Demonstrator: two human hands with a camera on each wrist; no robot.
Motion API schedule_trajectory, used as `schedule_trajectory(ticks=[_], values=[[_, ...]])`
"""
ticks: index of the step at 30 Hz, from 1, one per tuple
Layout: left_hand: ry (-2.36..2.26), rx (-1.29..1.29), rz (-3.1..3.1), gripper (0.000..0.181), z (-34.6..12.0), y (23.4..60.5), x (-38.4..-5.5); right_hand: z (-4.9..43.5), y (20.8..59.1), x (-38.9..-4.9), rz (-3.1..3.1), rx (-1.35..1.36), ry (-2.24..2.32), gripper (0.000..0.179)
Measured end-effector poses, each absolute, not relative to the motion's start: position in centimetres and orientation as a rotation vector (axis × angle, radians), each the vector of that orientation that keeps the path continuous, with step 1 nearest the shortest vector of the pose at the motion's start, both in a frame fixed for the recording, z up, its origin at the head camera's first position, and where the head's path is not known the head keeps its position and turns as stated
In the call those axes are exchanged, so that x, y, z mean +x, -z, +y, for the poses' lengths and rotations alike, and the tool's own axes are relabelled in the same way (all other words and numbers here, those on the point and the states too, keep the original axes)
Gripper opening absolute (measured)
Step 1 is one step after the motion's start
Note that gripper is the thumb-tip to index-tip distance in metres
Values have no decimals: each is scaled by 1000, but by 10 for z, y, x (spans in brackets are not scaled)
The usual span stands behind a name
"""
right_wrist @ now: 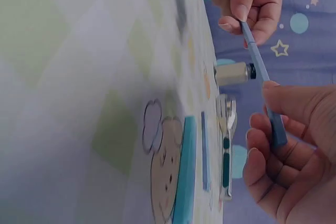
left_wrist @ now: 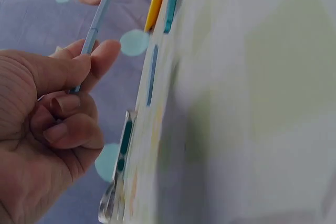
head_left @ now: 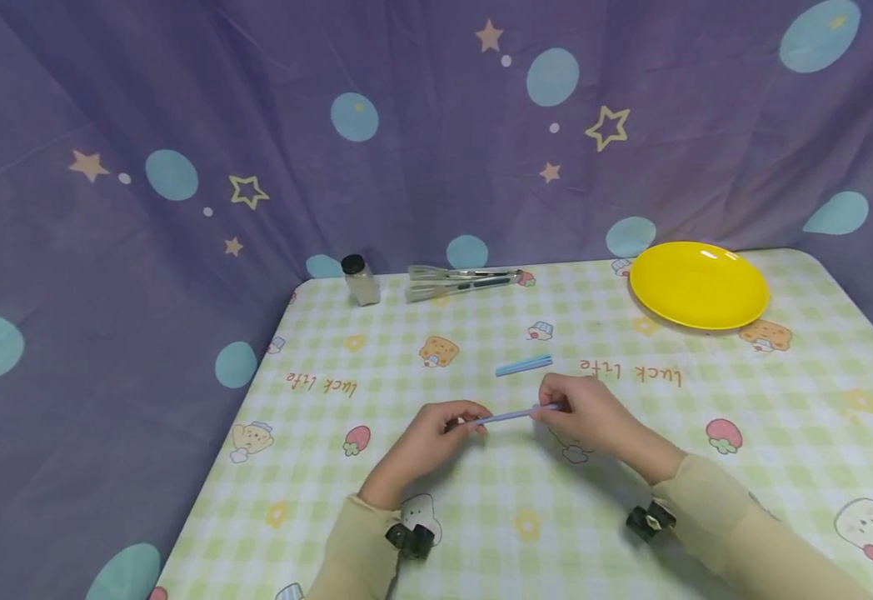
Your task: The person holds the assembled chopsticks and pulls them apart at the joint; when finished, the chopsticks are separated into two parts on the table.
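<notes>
A slender blue stick [head_left: 510, 416], shaped much like a chopstick, is held level between my two hands over the table. A seam crosses the stick [right_wrist: 261, 66] nearer its left end. My left hand [head_left: 440, 433] pinches that end between thumb and forefinger; the other fingers curl loosely in the left wrist view. Near the opposite end, my right hand [head_left: 588, 410] grips it with thumb and fingers, the blunt, thicker tip showing beyond the thumb in the right wrist view. Just past the hands lie a light-blue stick [right_wrist: 185, 174] and a thinner blue stick [right_wrist: 205, 150], side by side.
A yellow plate [head_left: 699, 287] is at the back right of the checked tablecloth [head_left: 421, 383]. Metal tongs [head_left: 466, 283] lie along the back edge, beside a small jar with a black lid [head_left: 361, 281]. A purple curtain [head_left: 421, 192] hangs behind the table.
</notes>
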State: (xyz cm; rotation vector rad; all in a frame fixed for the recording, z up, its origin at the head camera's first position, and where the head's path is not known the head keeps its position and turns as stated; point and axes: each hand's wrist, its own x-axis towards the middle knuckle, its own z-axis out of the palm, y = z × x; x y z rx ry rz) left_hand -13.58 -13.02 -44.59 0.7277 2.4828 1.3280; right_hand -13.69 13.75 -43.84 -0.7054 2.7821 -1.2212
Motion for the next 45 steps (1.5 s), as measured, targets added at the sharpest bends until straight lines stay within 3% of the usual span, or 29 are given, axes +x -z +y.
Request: schedule_trajectory(ticks=[7,16,45], values=[[-1284,875,2502,21,-98,442,-144,150,440,-133,2789,-858,1215,1],[-1297,953,2526,20,-75,442,-151,154,444,-131,2885,-924,1236,10],[-1430,1088,2430,27,-77,451,-159,157,446,-136,2976,-1100,1093,17]])
